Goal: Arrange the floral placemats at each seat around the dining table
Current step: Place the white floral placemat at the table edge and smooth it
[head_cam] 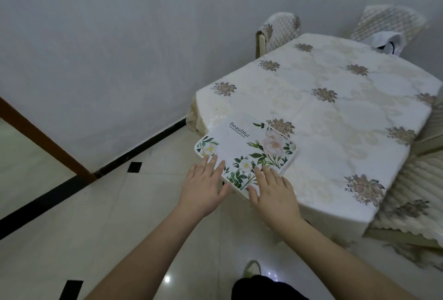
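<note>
White floral placemat, flat, overhanging the dining table corner

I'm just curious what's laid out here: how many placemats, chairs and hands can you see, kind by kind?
Placemats: 1 visible on top, overhanging the table corner; more beneath cannot be told.
Chairs: 3, far left, far right, near right.
Hands: 2, left hand, right hand, both flat on the placemat.
Total: 6
</note>
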`<state>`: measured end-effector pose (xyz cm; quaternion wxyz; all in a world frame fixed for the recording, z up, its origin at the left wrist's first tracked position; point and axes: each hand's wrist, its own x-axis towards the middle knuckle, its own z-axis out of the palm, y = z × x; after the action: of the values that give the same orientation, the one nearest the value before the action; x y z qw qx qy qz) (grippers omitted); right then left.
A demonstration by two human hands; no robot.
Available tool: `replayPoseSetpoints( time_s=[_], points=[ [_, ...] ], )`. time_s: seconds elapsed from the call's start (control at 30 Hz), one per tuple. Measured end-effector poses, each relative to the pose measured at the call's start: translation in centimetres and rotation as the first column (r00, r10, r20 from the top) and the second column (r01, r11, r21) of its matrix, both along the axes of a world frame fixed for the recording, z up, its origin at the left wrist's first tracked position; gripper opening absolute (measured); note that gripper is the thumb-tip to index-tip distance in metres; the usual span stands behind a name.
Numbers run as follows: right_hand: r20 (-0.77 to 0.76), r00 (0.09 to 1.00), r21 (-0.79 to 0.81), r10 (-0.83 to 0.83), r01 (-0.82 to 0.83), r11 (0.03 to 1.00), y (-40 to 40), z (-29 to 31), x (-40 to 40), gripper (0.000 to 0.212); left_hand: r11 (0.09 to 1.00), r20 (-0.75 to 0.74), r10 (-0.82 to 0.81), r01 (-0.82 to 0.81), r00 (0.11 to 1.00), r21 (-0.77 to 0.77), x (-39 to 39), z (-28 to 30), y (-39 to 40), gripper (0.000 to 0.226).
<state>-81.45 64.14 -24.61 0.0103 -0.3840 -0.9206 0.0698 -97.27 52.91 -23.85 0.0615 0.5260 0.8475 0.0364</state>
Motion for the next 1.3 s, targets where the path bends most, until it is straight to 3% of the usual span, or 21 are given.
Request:
replayPoseSetpoints(
  time_s=[0.2, 0.3, 0.5, 0.67, 0.93, 1.13, 1.3],
  points=[
    [0.030, 0.999, -0.072, -0.014, 0.016, 0.997, 5.7, -4.4, -2.8, 0.061, 1.000, -0.001, -0.016, 0.016, 1.000, 0.018, -3.8, -4.0, 6.4, 0.069],
    [0.072, 0.997, -0.147, -0.003, 0.013, 0.989, 7.9, -7.0, -4.0, 0.059, 0.997, 0.023, -0.044, 0.045, 0.999, -0.061, -5.4, -5.8, 9.1, 0.070],
    [0.017, 1.000, -0.161, 0.020, -0.017, 0.987, 12.7, -10.8, -5.9, 0.062, 0.942, 0.094, -0.141, 0.162, 0.986, -0.295, -7.3, -8.7, 13.2, 0.078],
    [0.050, 0.999, -0.185, 0.019, -0.009, 0.983, 14.2, -12.8, -5.9, 0.061, 0.947, 0.062, -0.105, 0.119, 0.993, -0.297, -9.2, -10.1, 15.8, 0.064],
    [0.030, 0.999, -0.154, -0.013, 0.017, 0.988, 13.6, -14.2, -5.7, 0.060, 0.914, 0.069, -0.326, 0.333, 0.943, -0.232, -13.1, -12.3, 17.6, 0.062],
    [0.059, 0.984, -0.136, -0.168, 0.174, 0.975, 11.9, -13.7, -6.9, 0.057, 0.856, 0.116, -0.475, 0.489, 0.872, -0.169, -16.9, -14.0, 18.0, 0.061],
    [0.116, 0.897, -0.181, -0.426, 0.441, 0.879, 9.2, -13.2, -10.0, 0.060, 0.768, 0.140, -0.603, 0.619, 0.785, -0.165, -20.7, -14.1, 18.5, 0.065]
  ],
)
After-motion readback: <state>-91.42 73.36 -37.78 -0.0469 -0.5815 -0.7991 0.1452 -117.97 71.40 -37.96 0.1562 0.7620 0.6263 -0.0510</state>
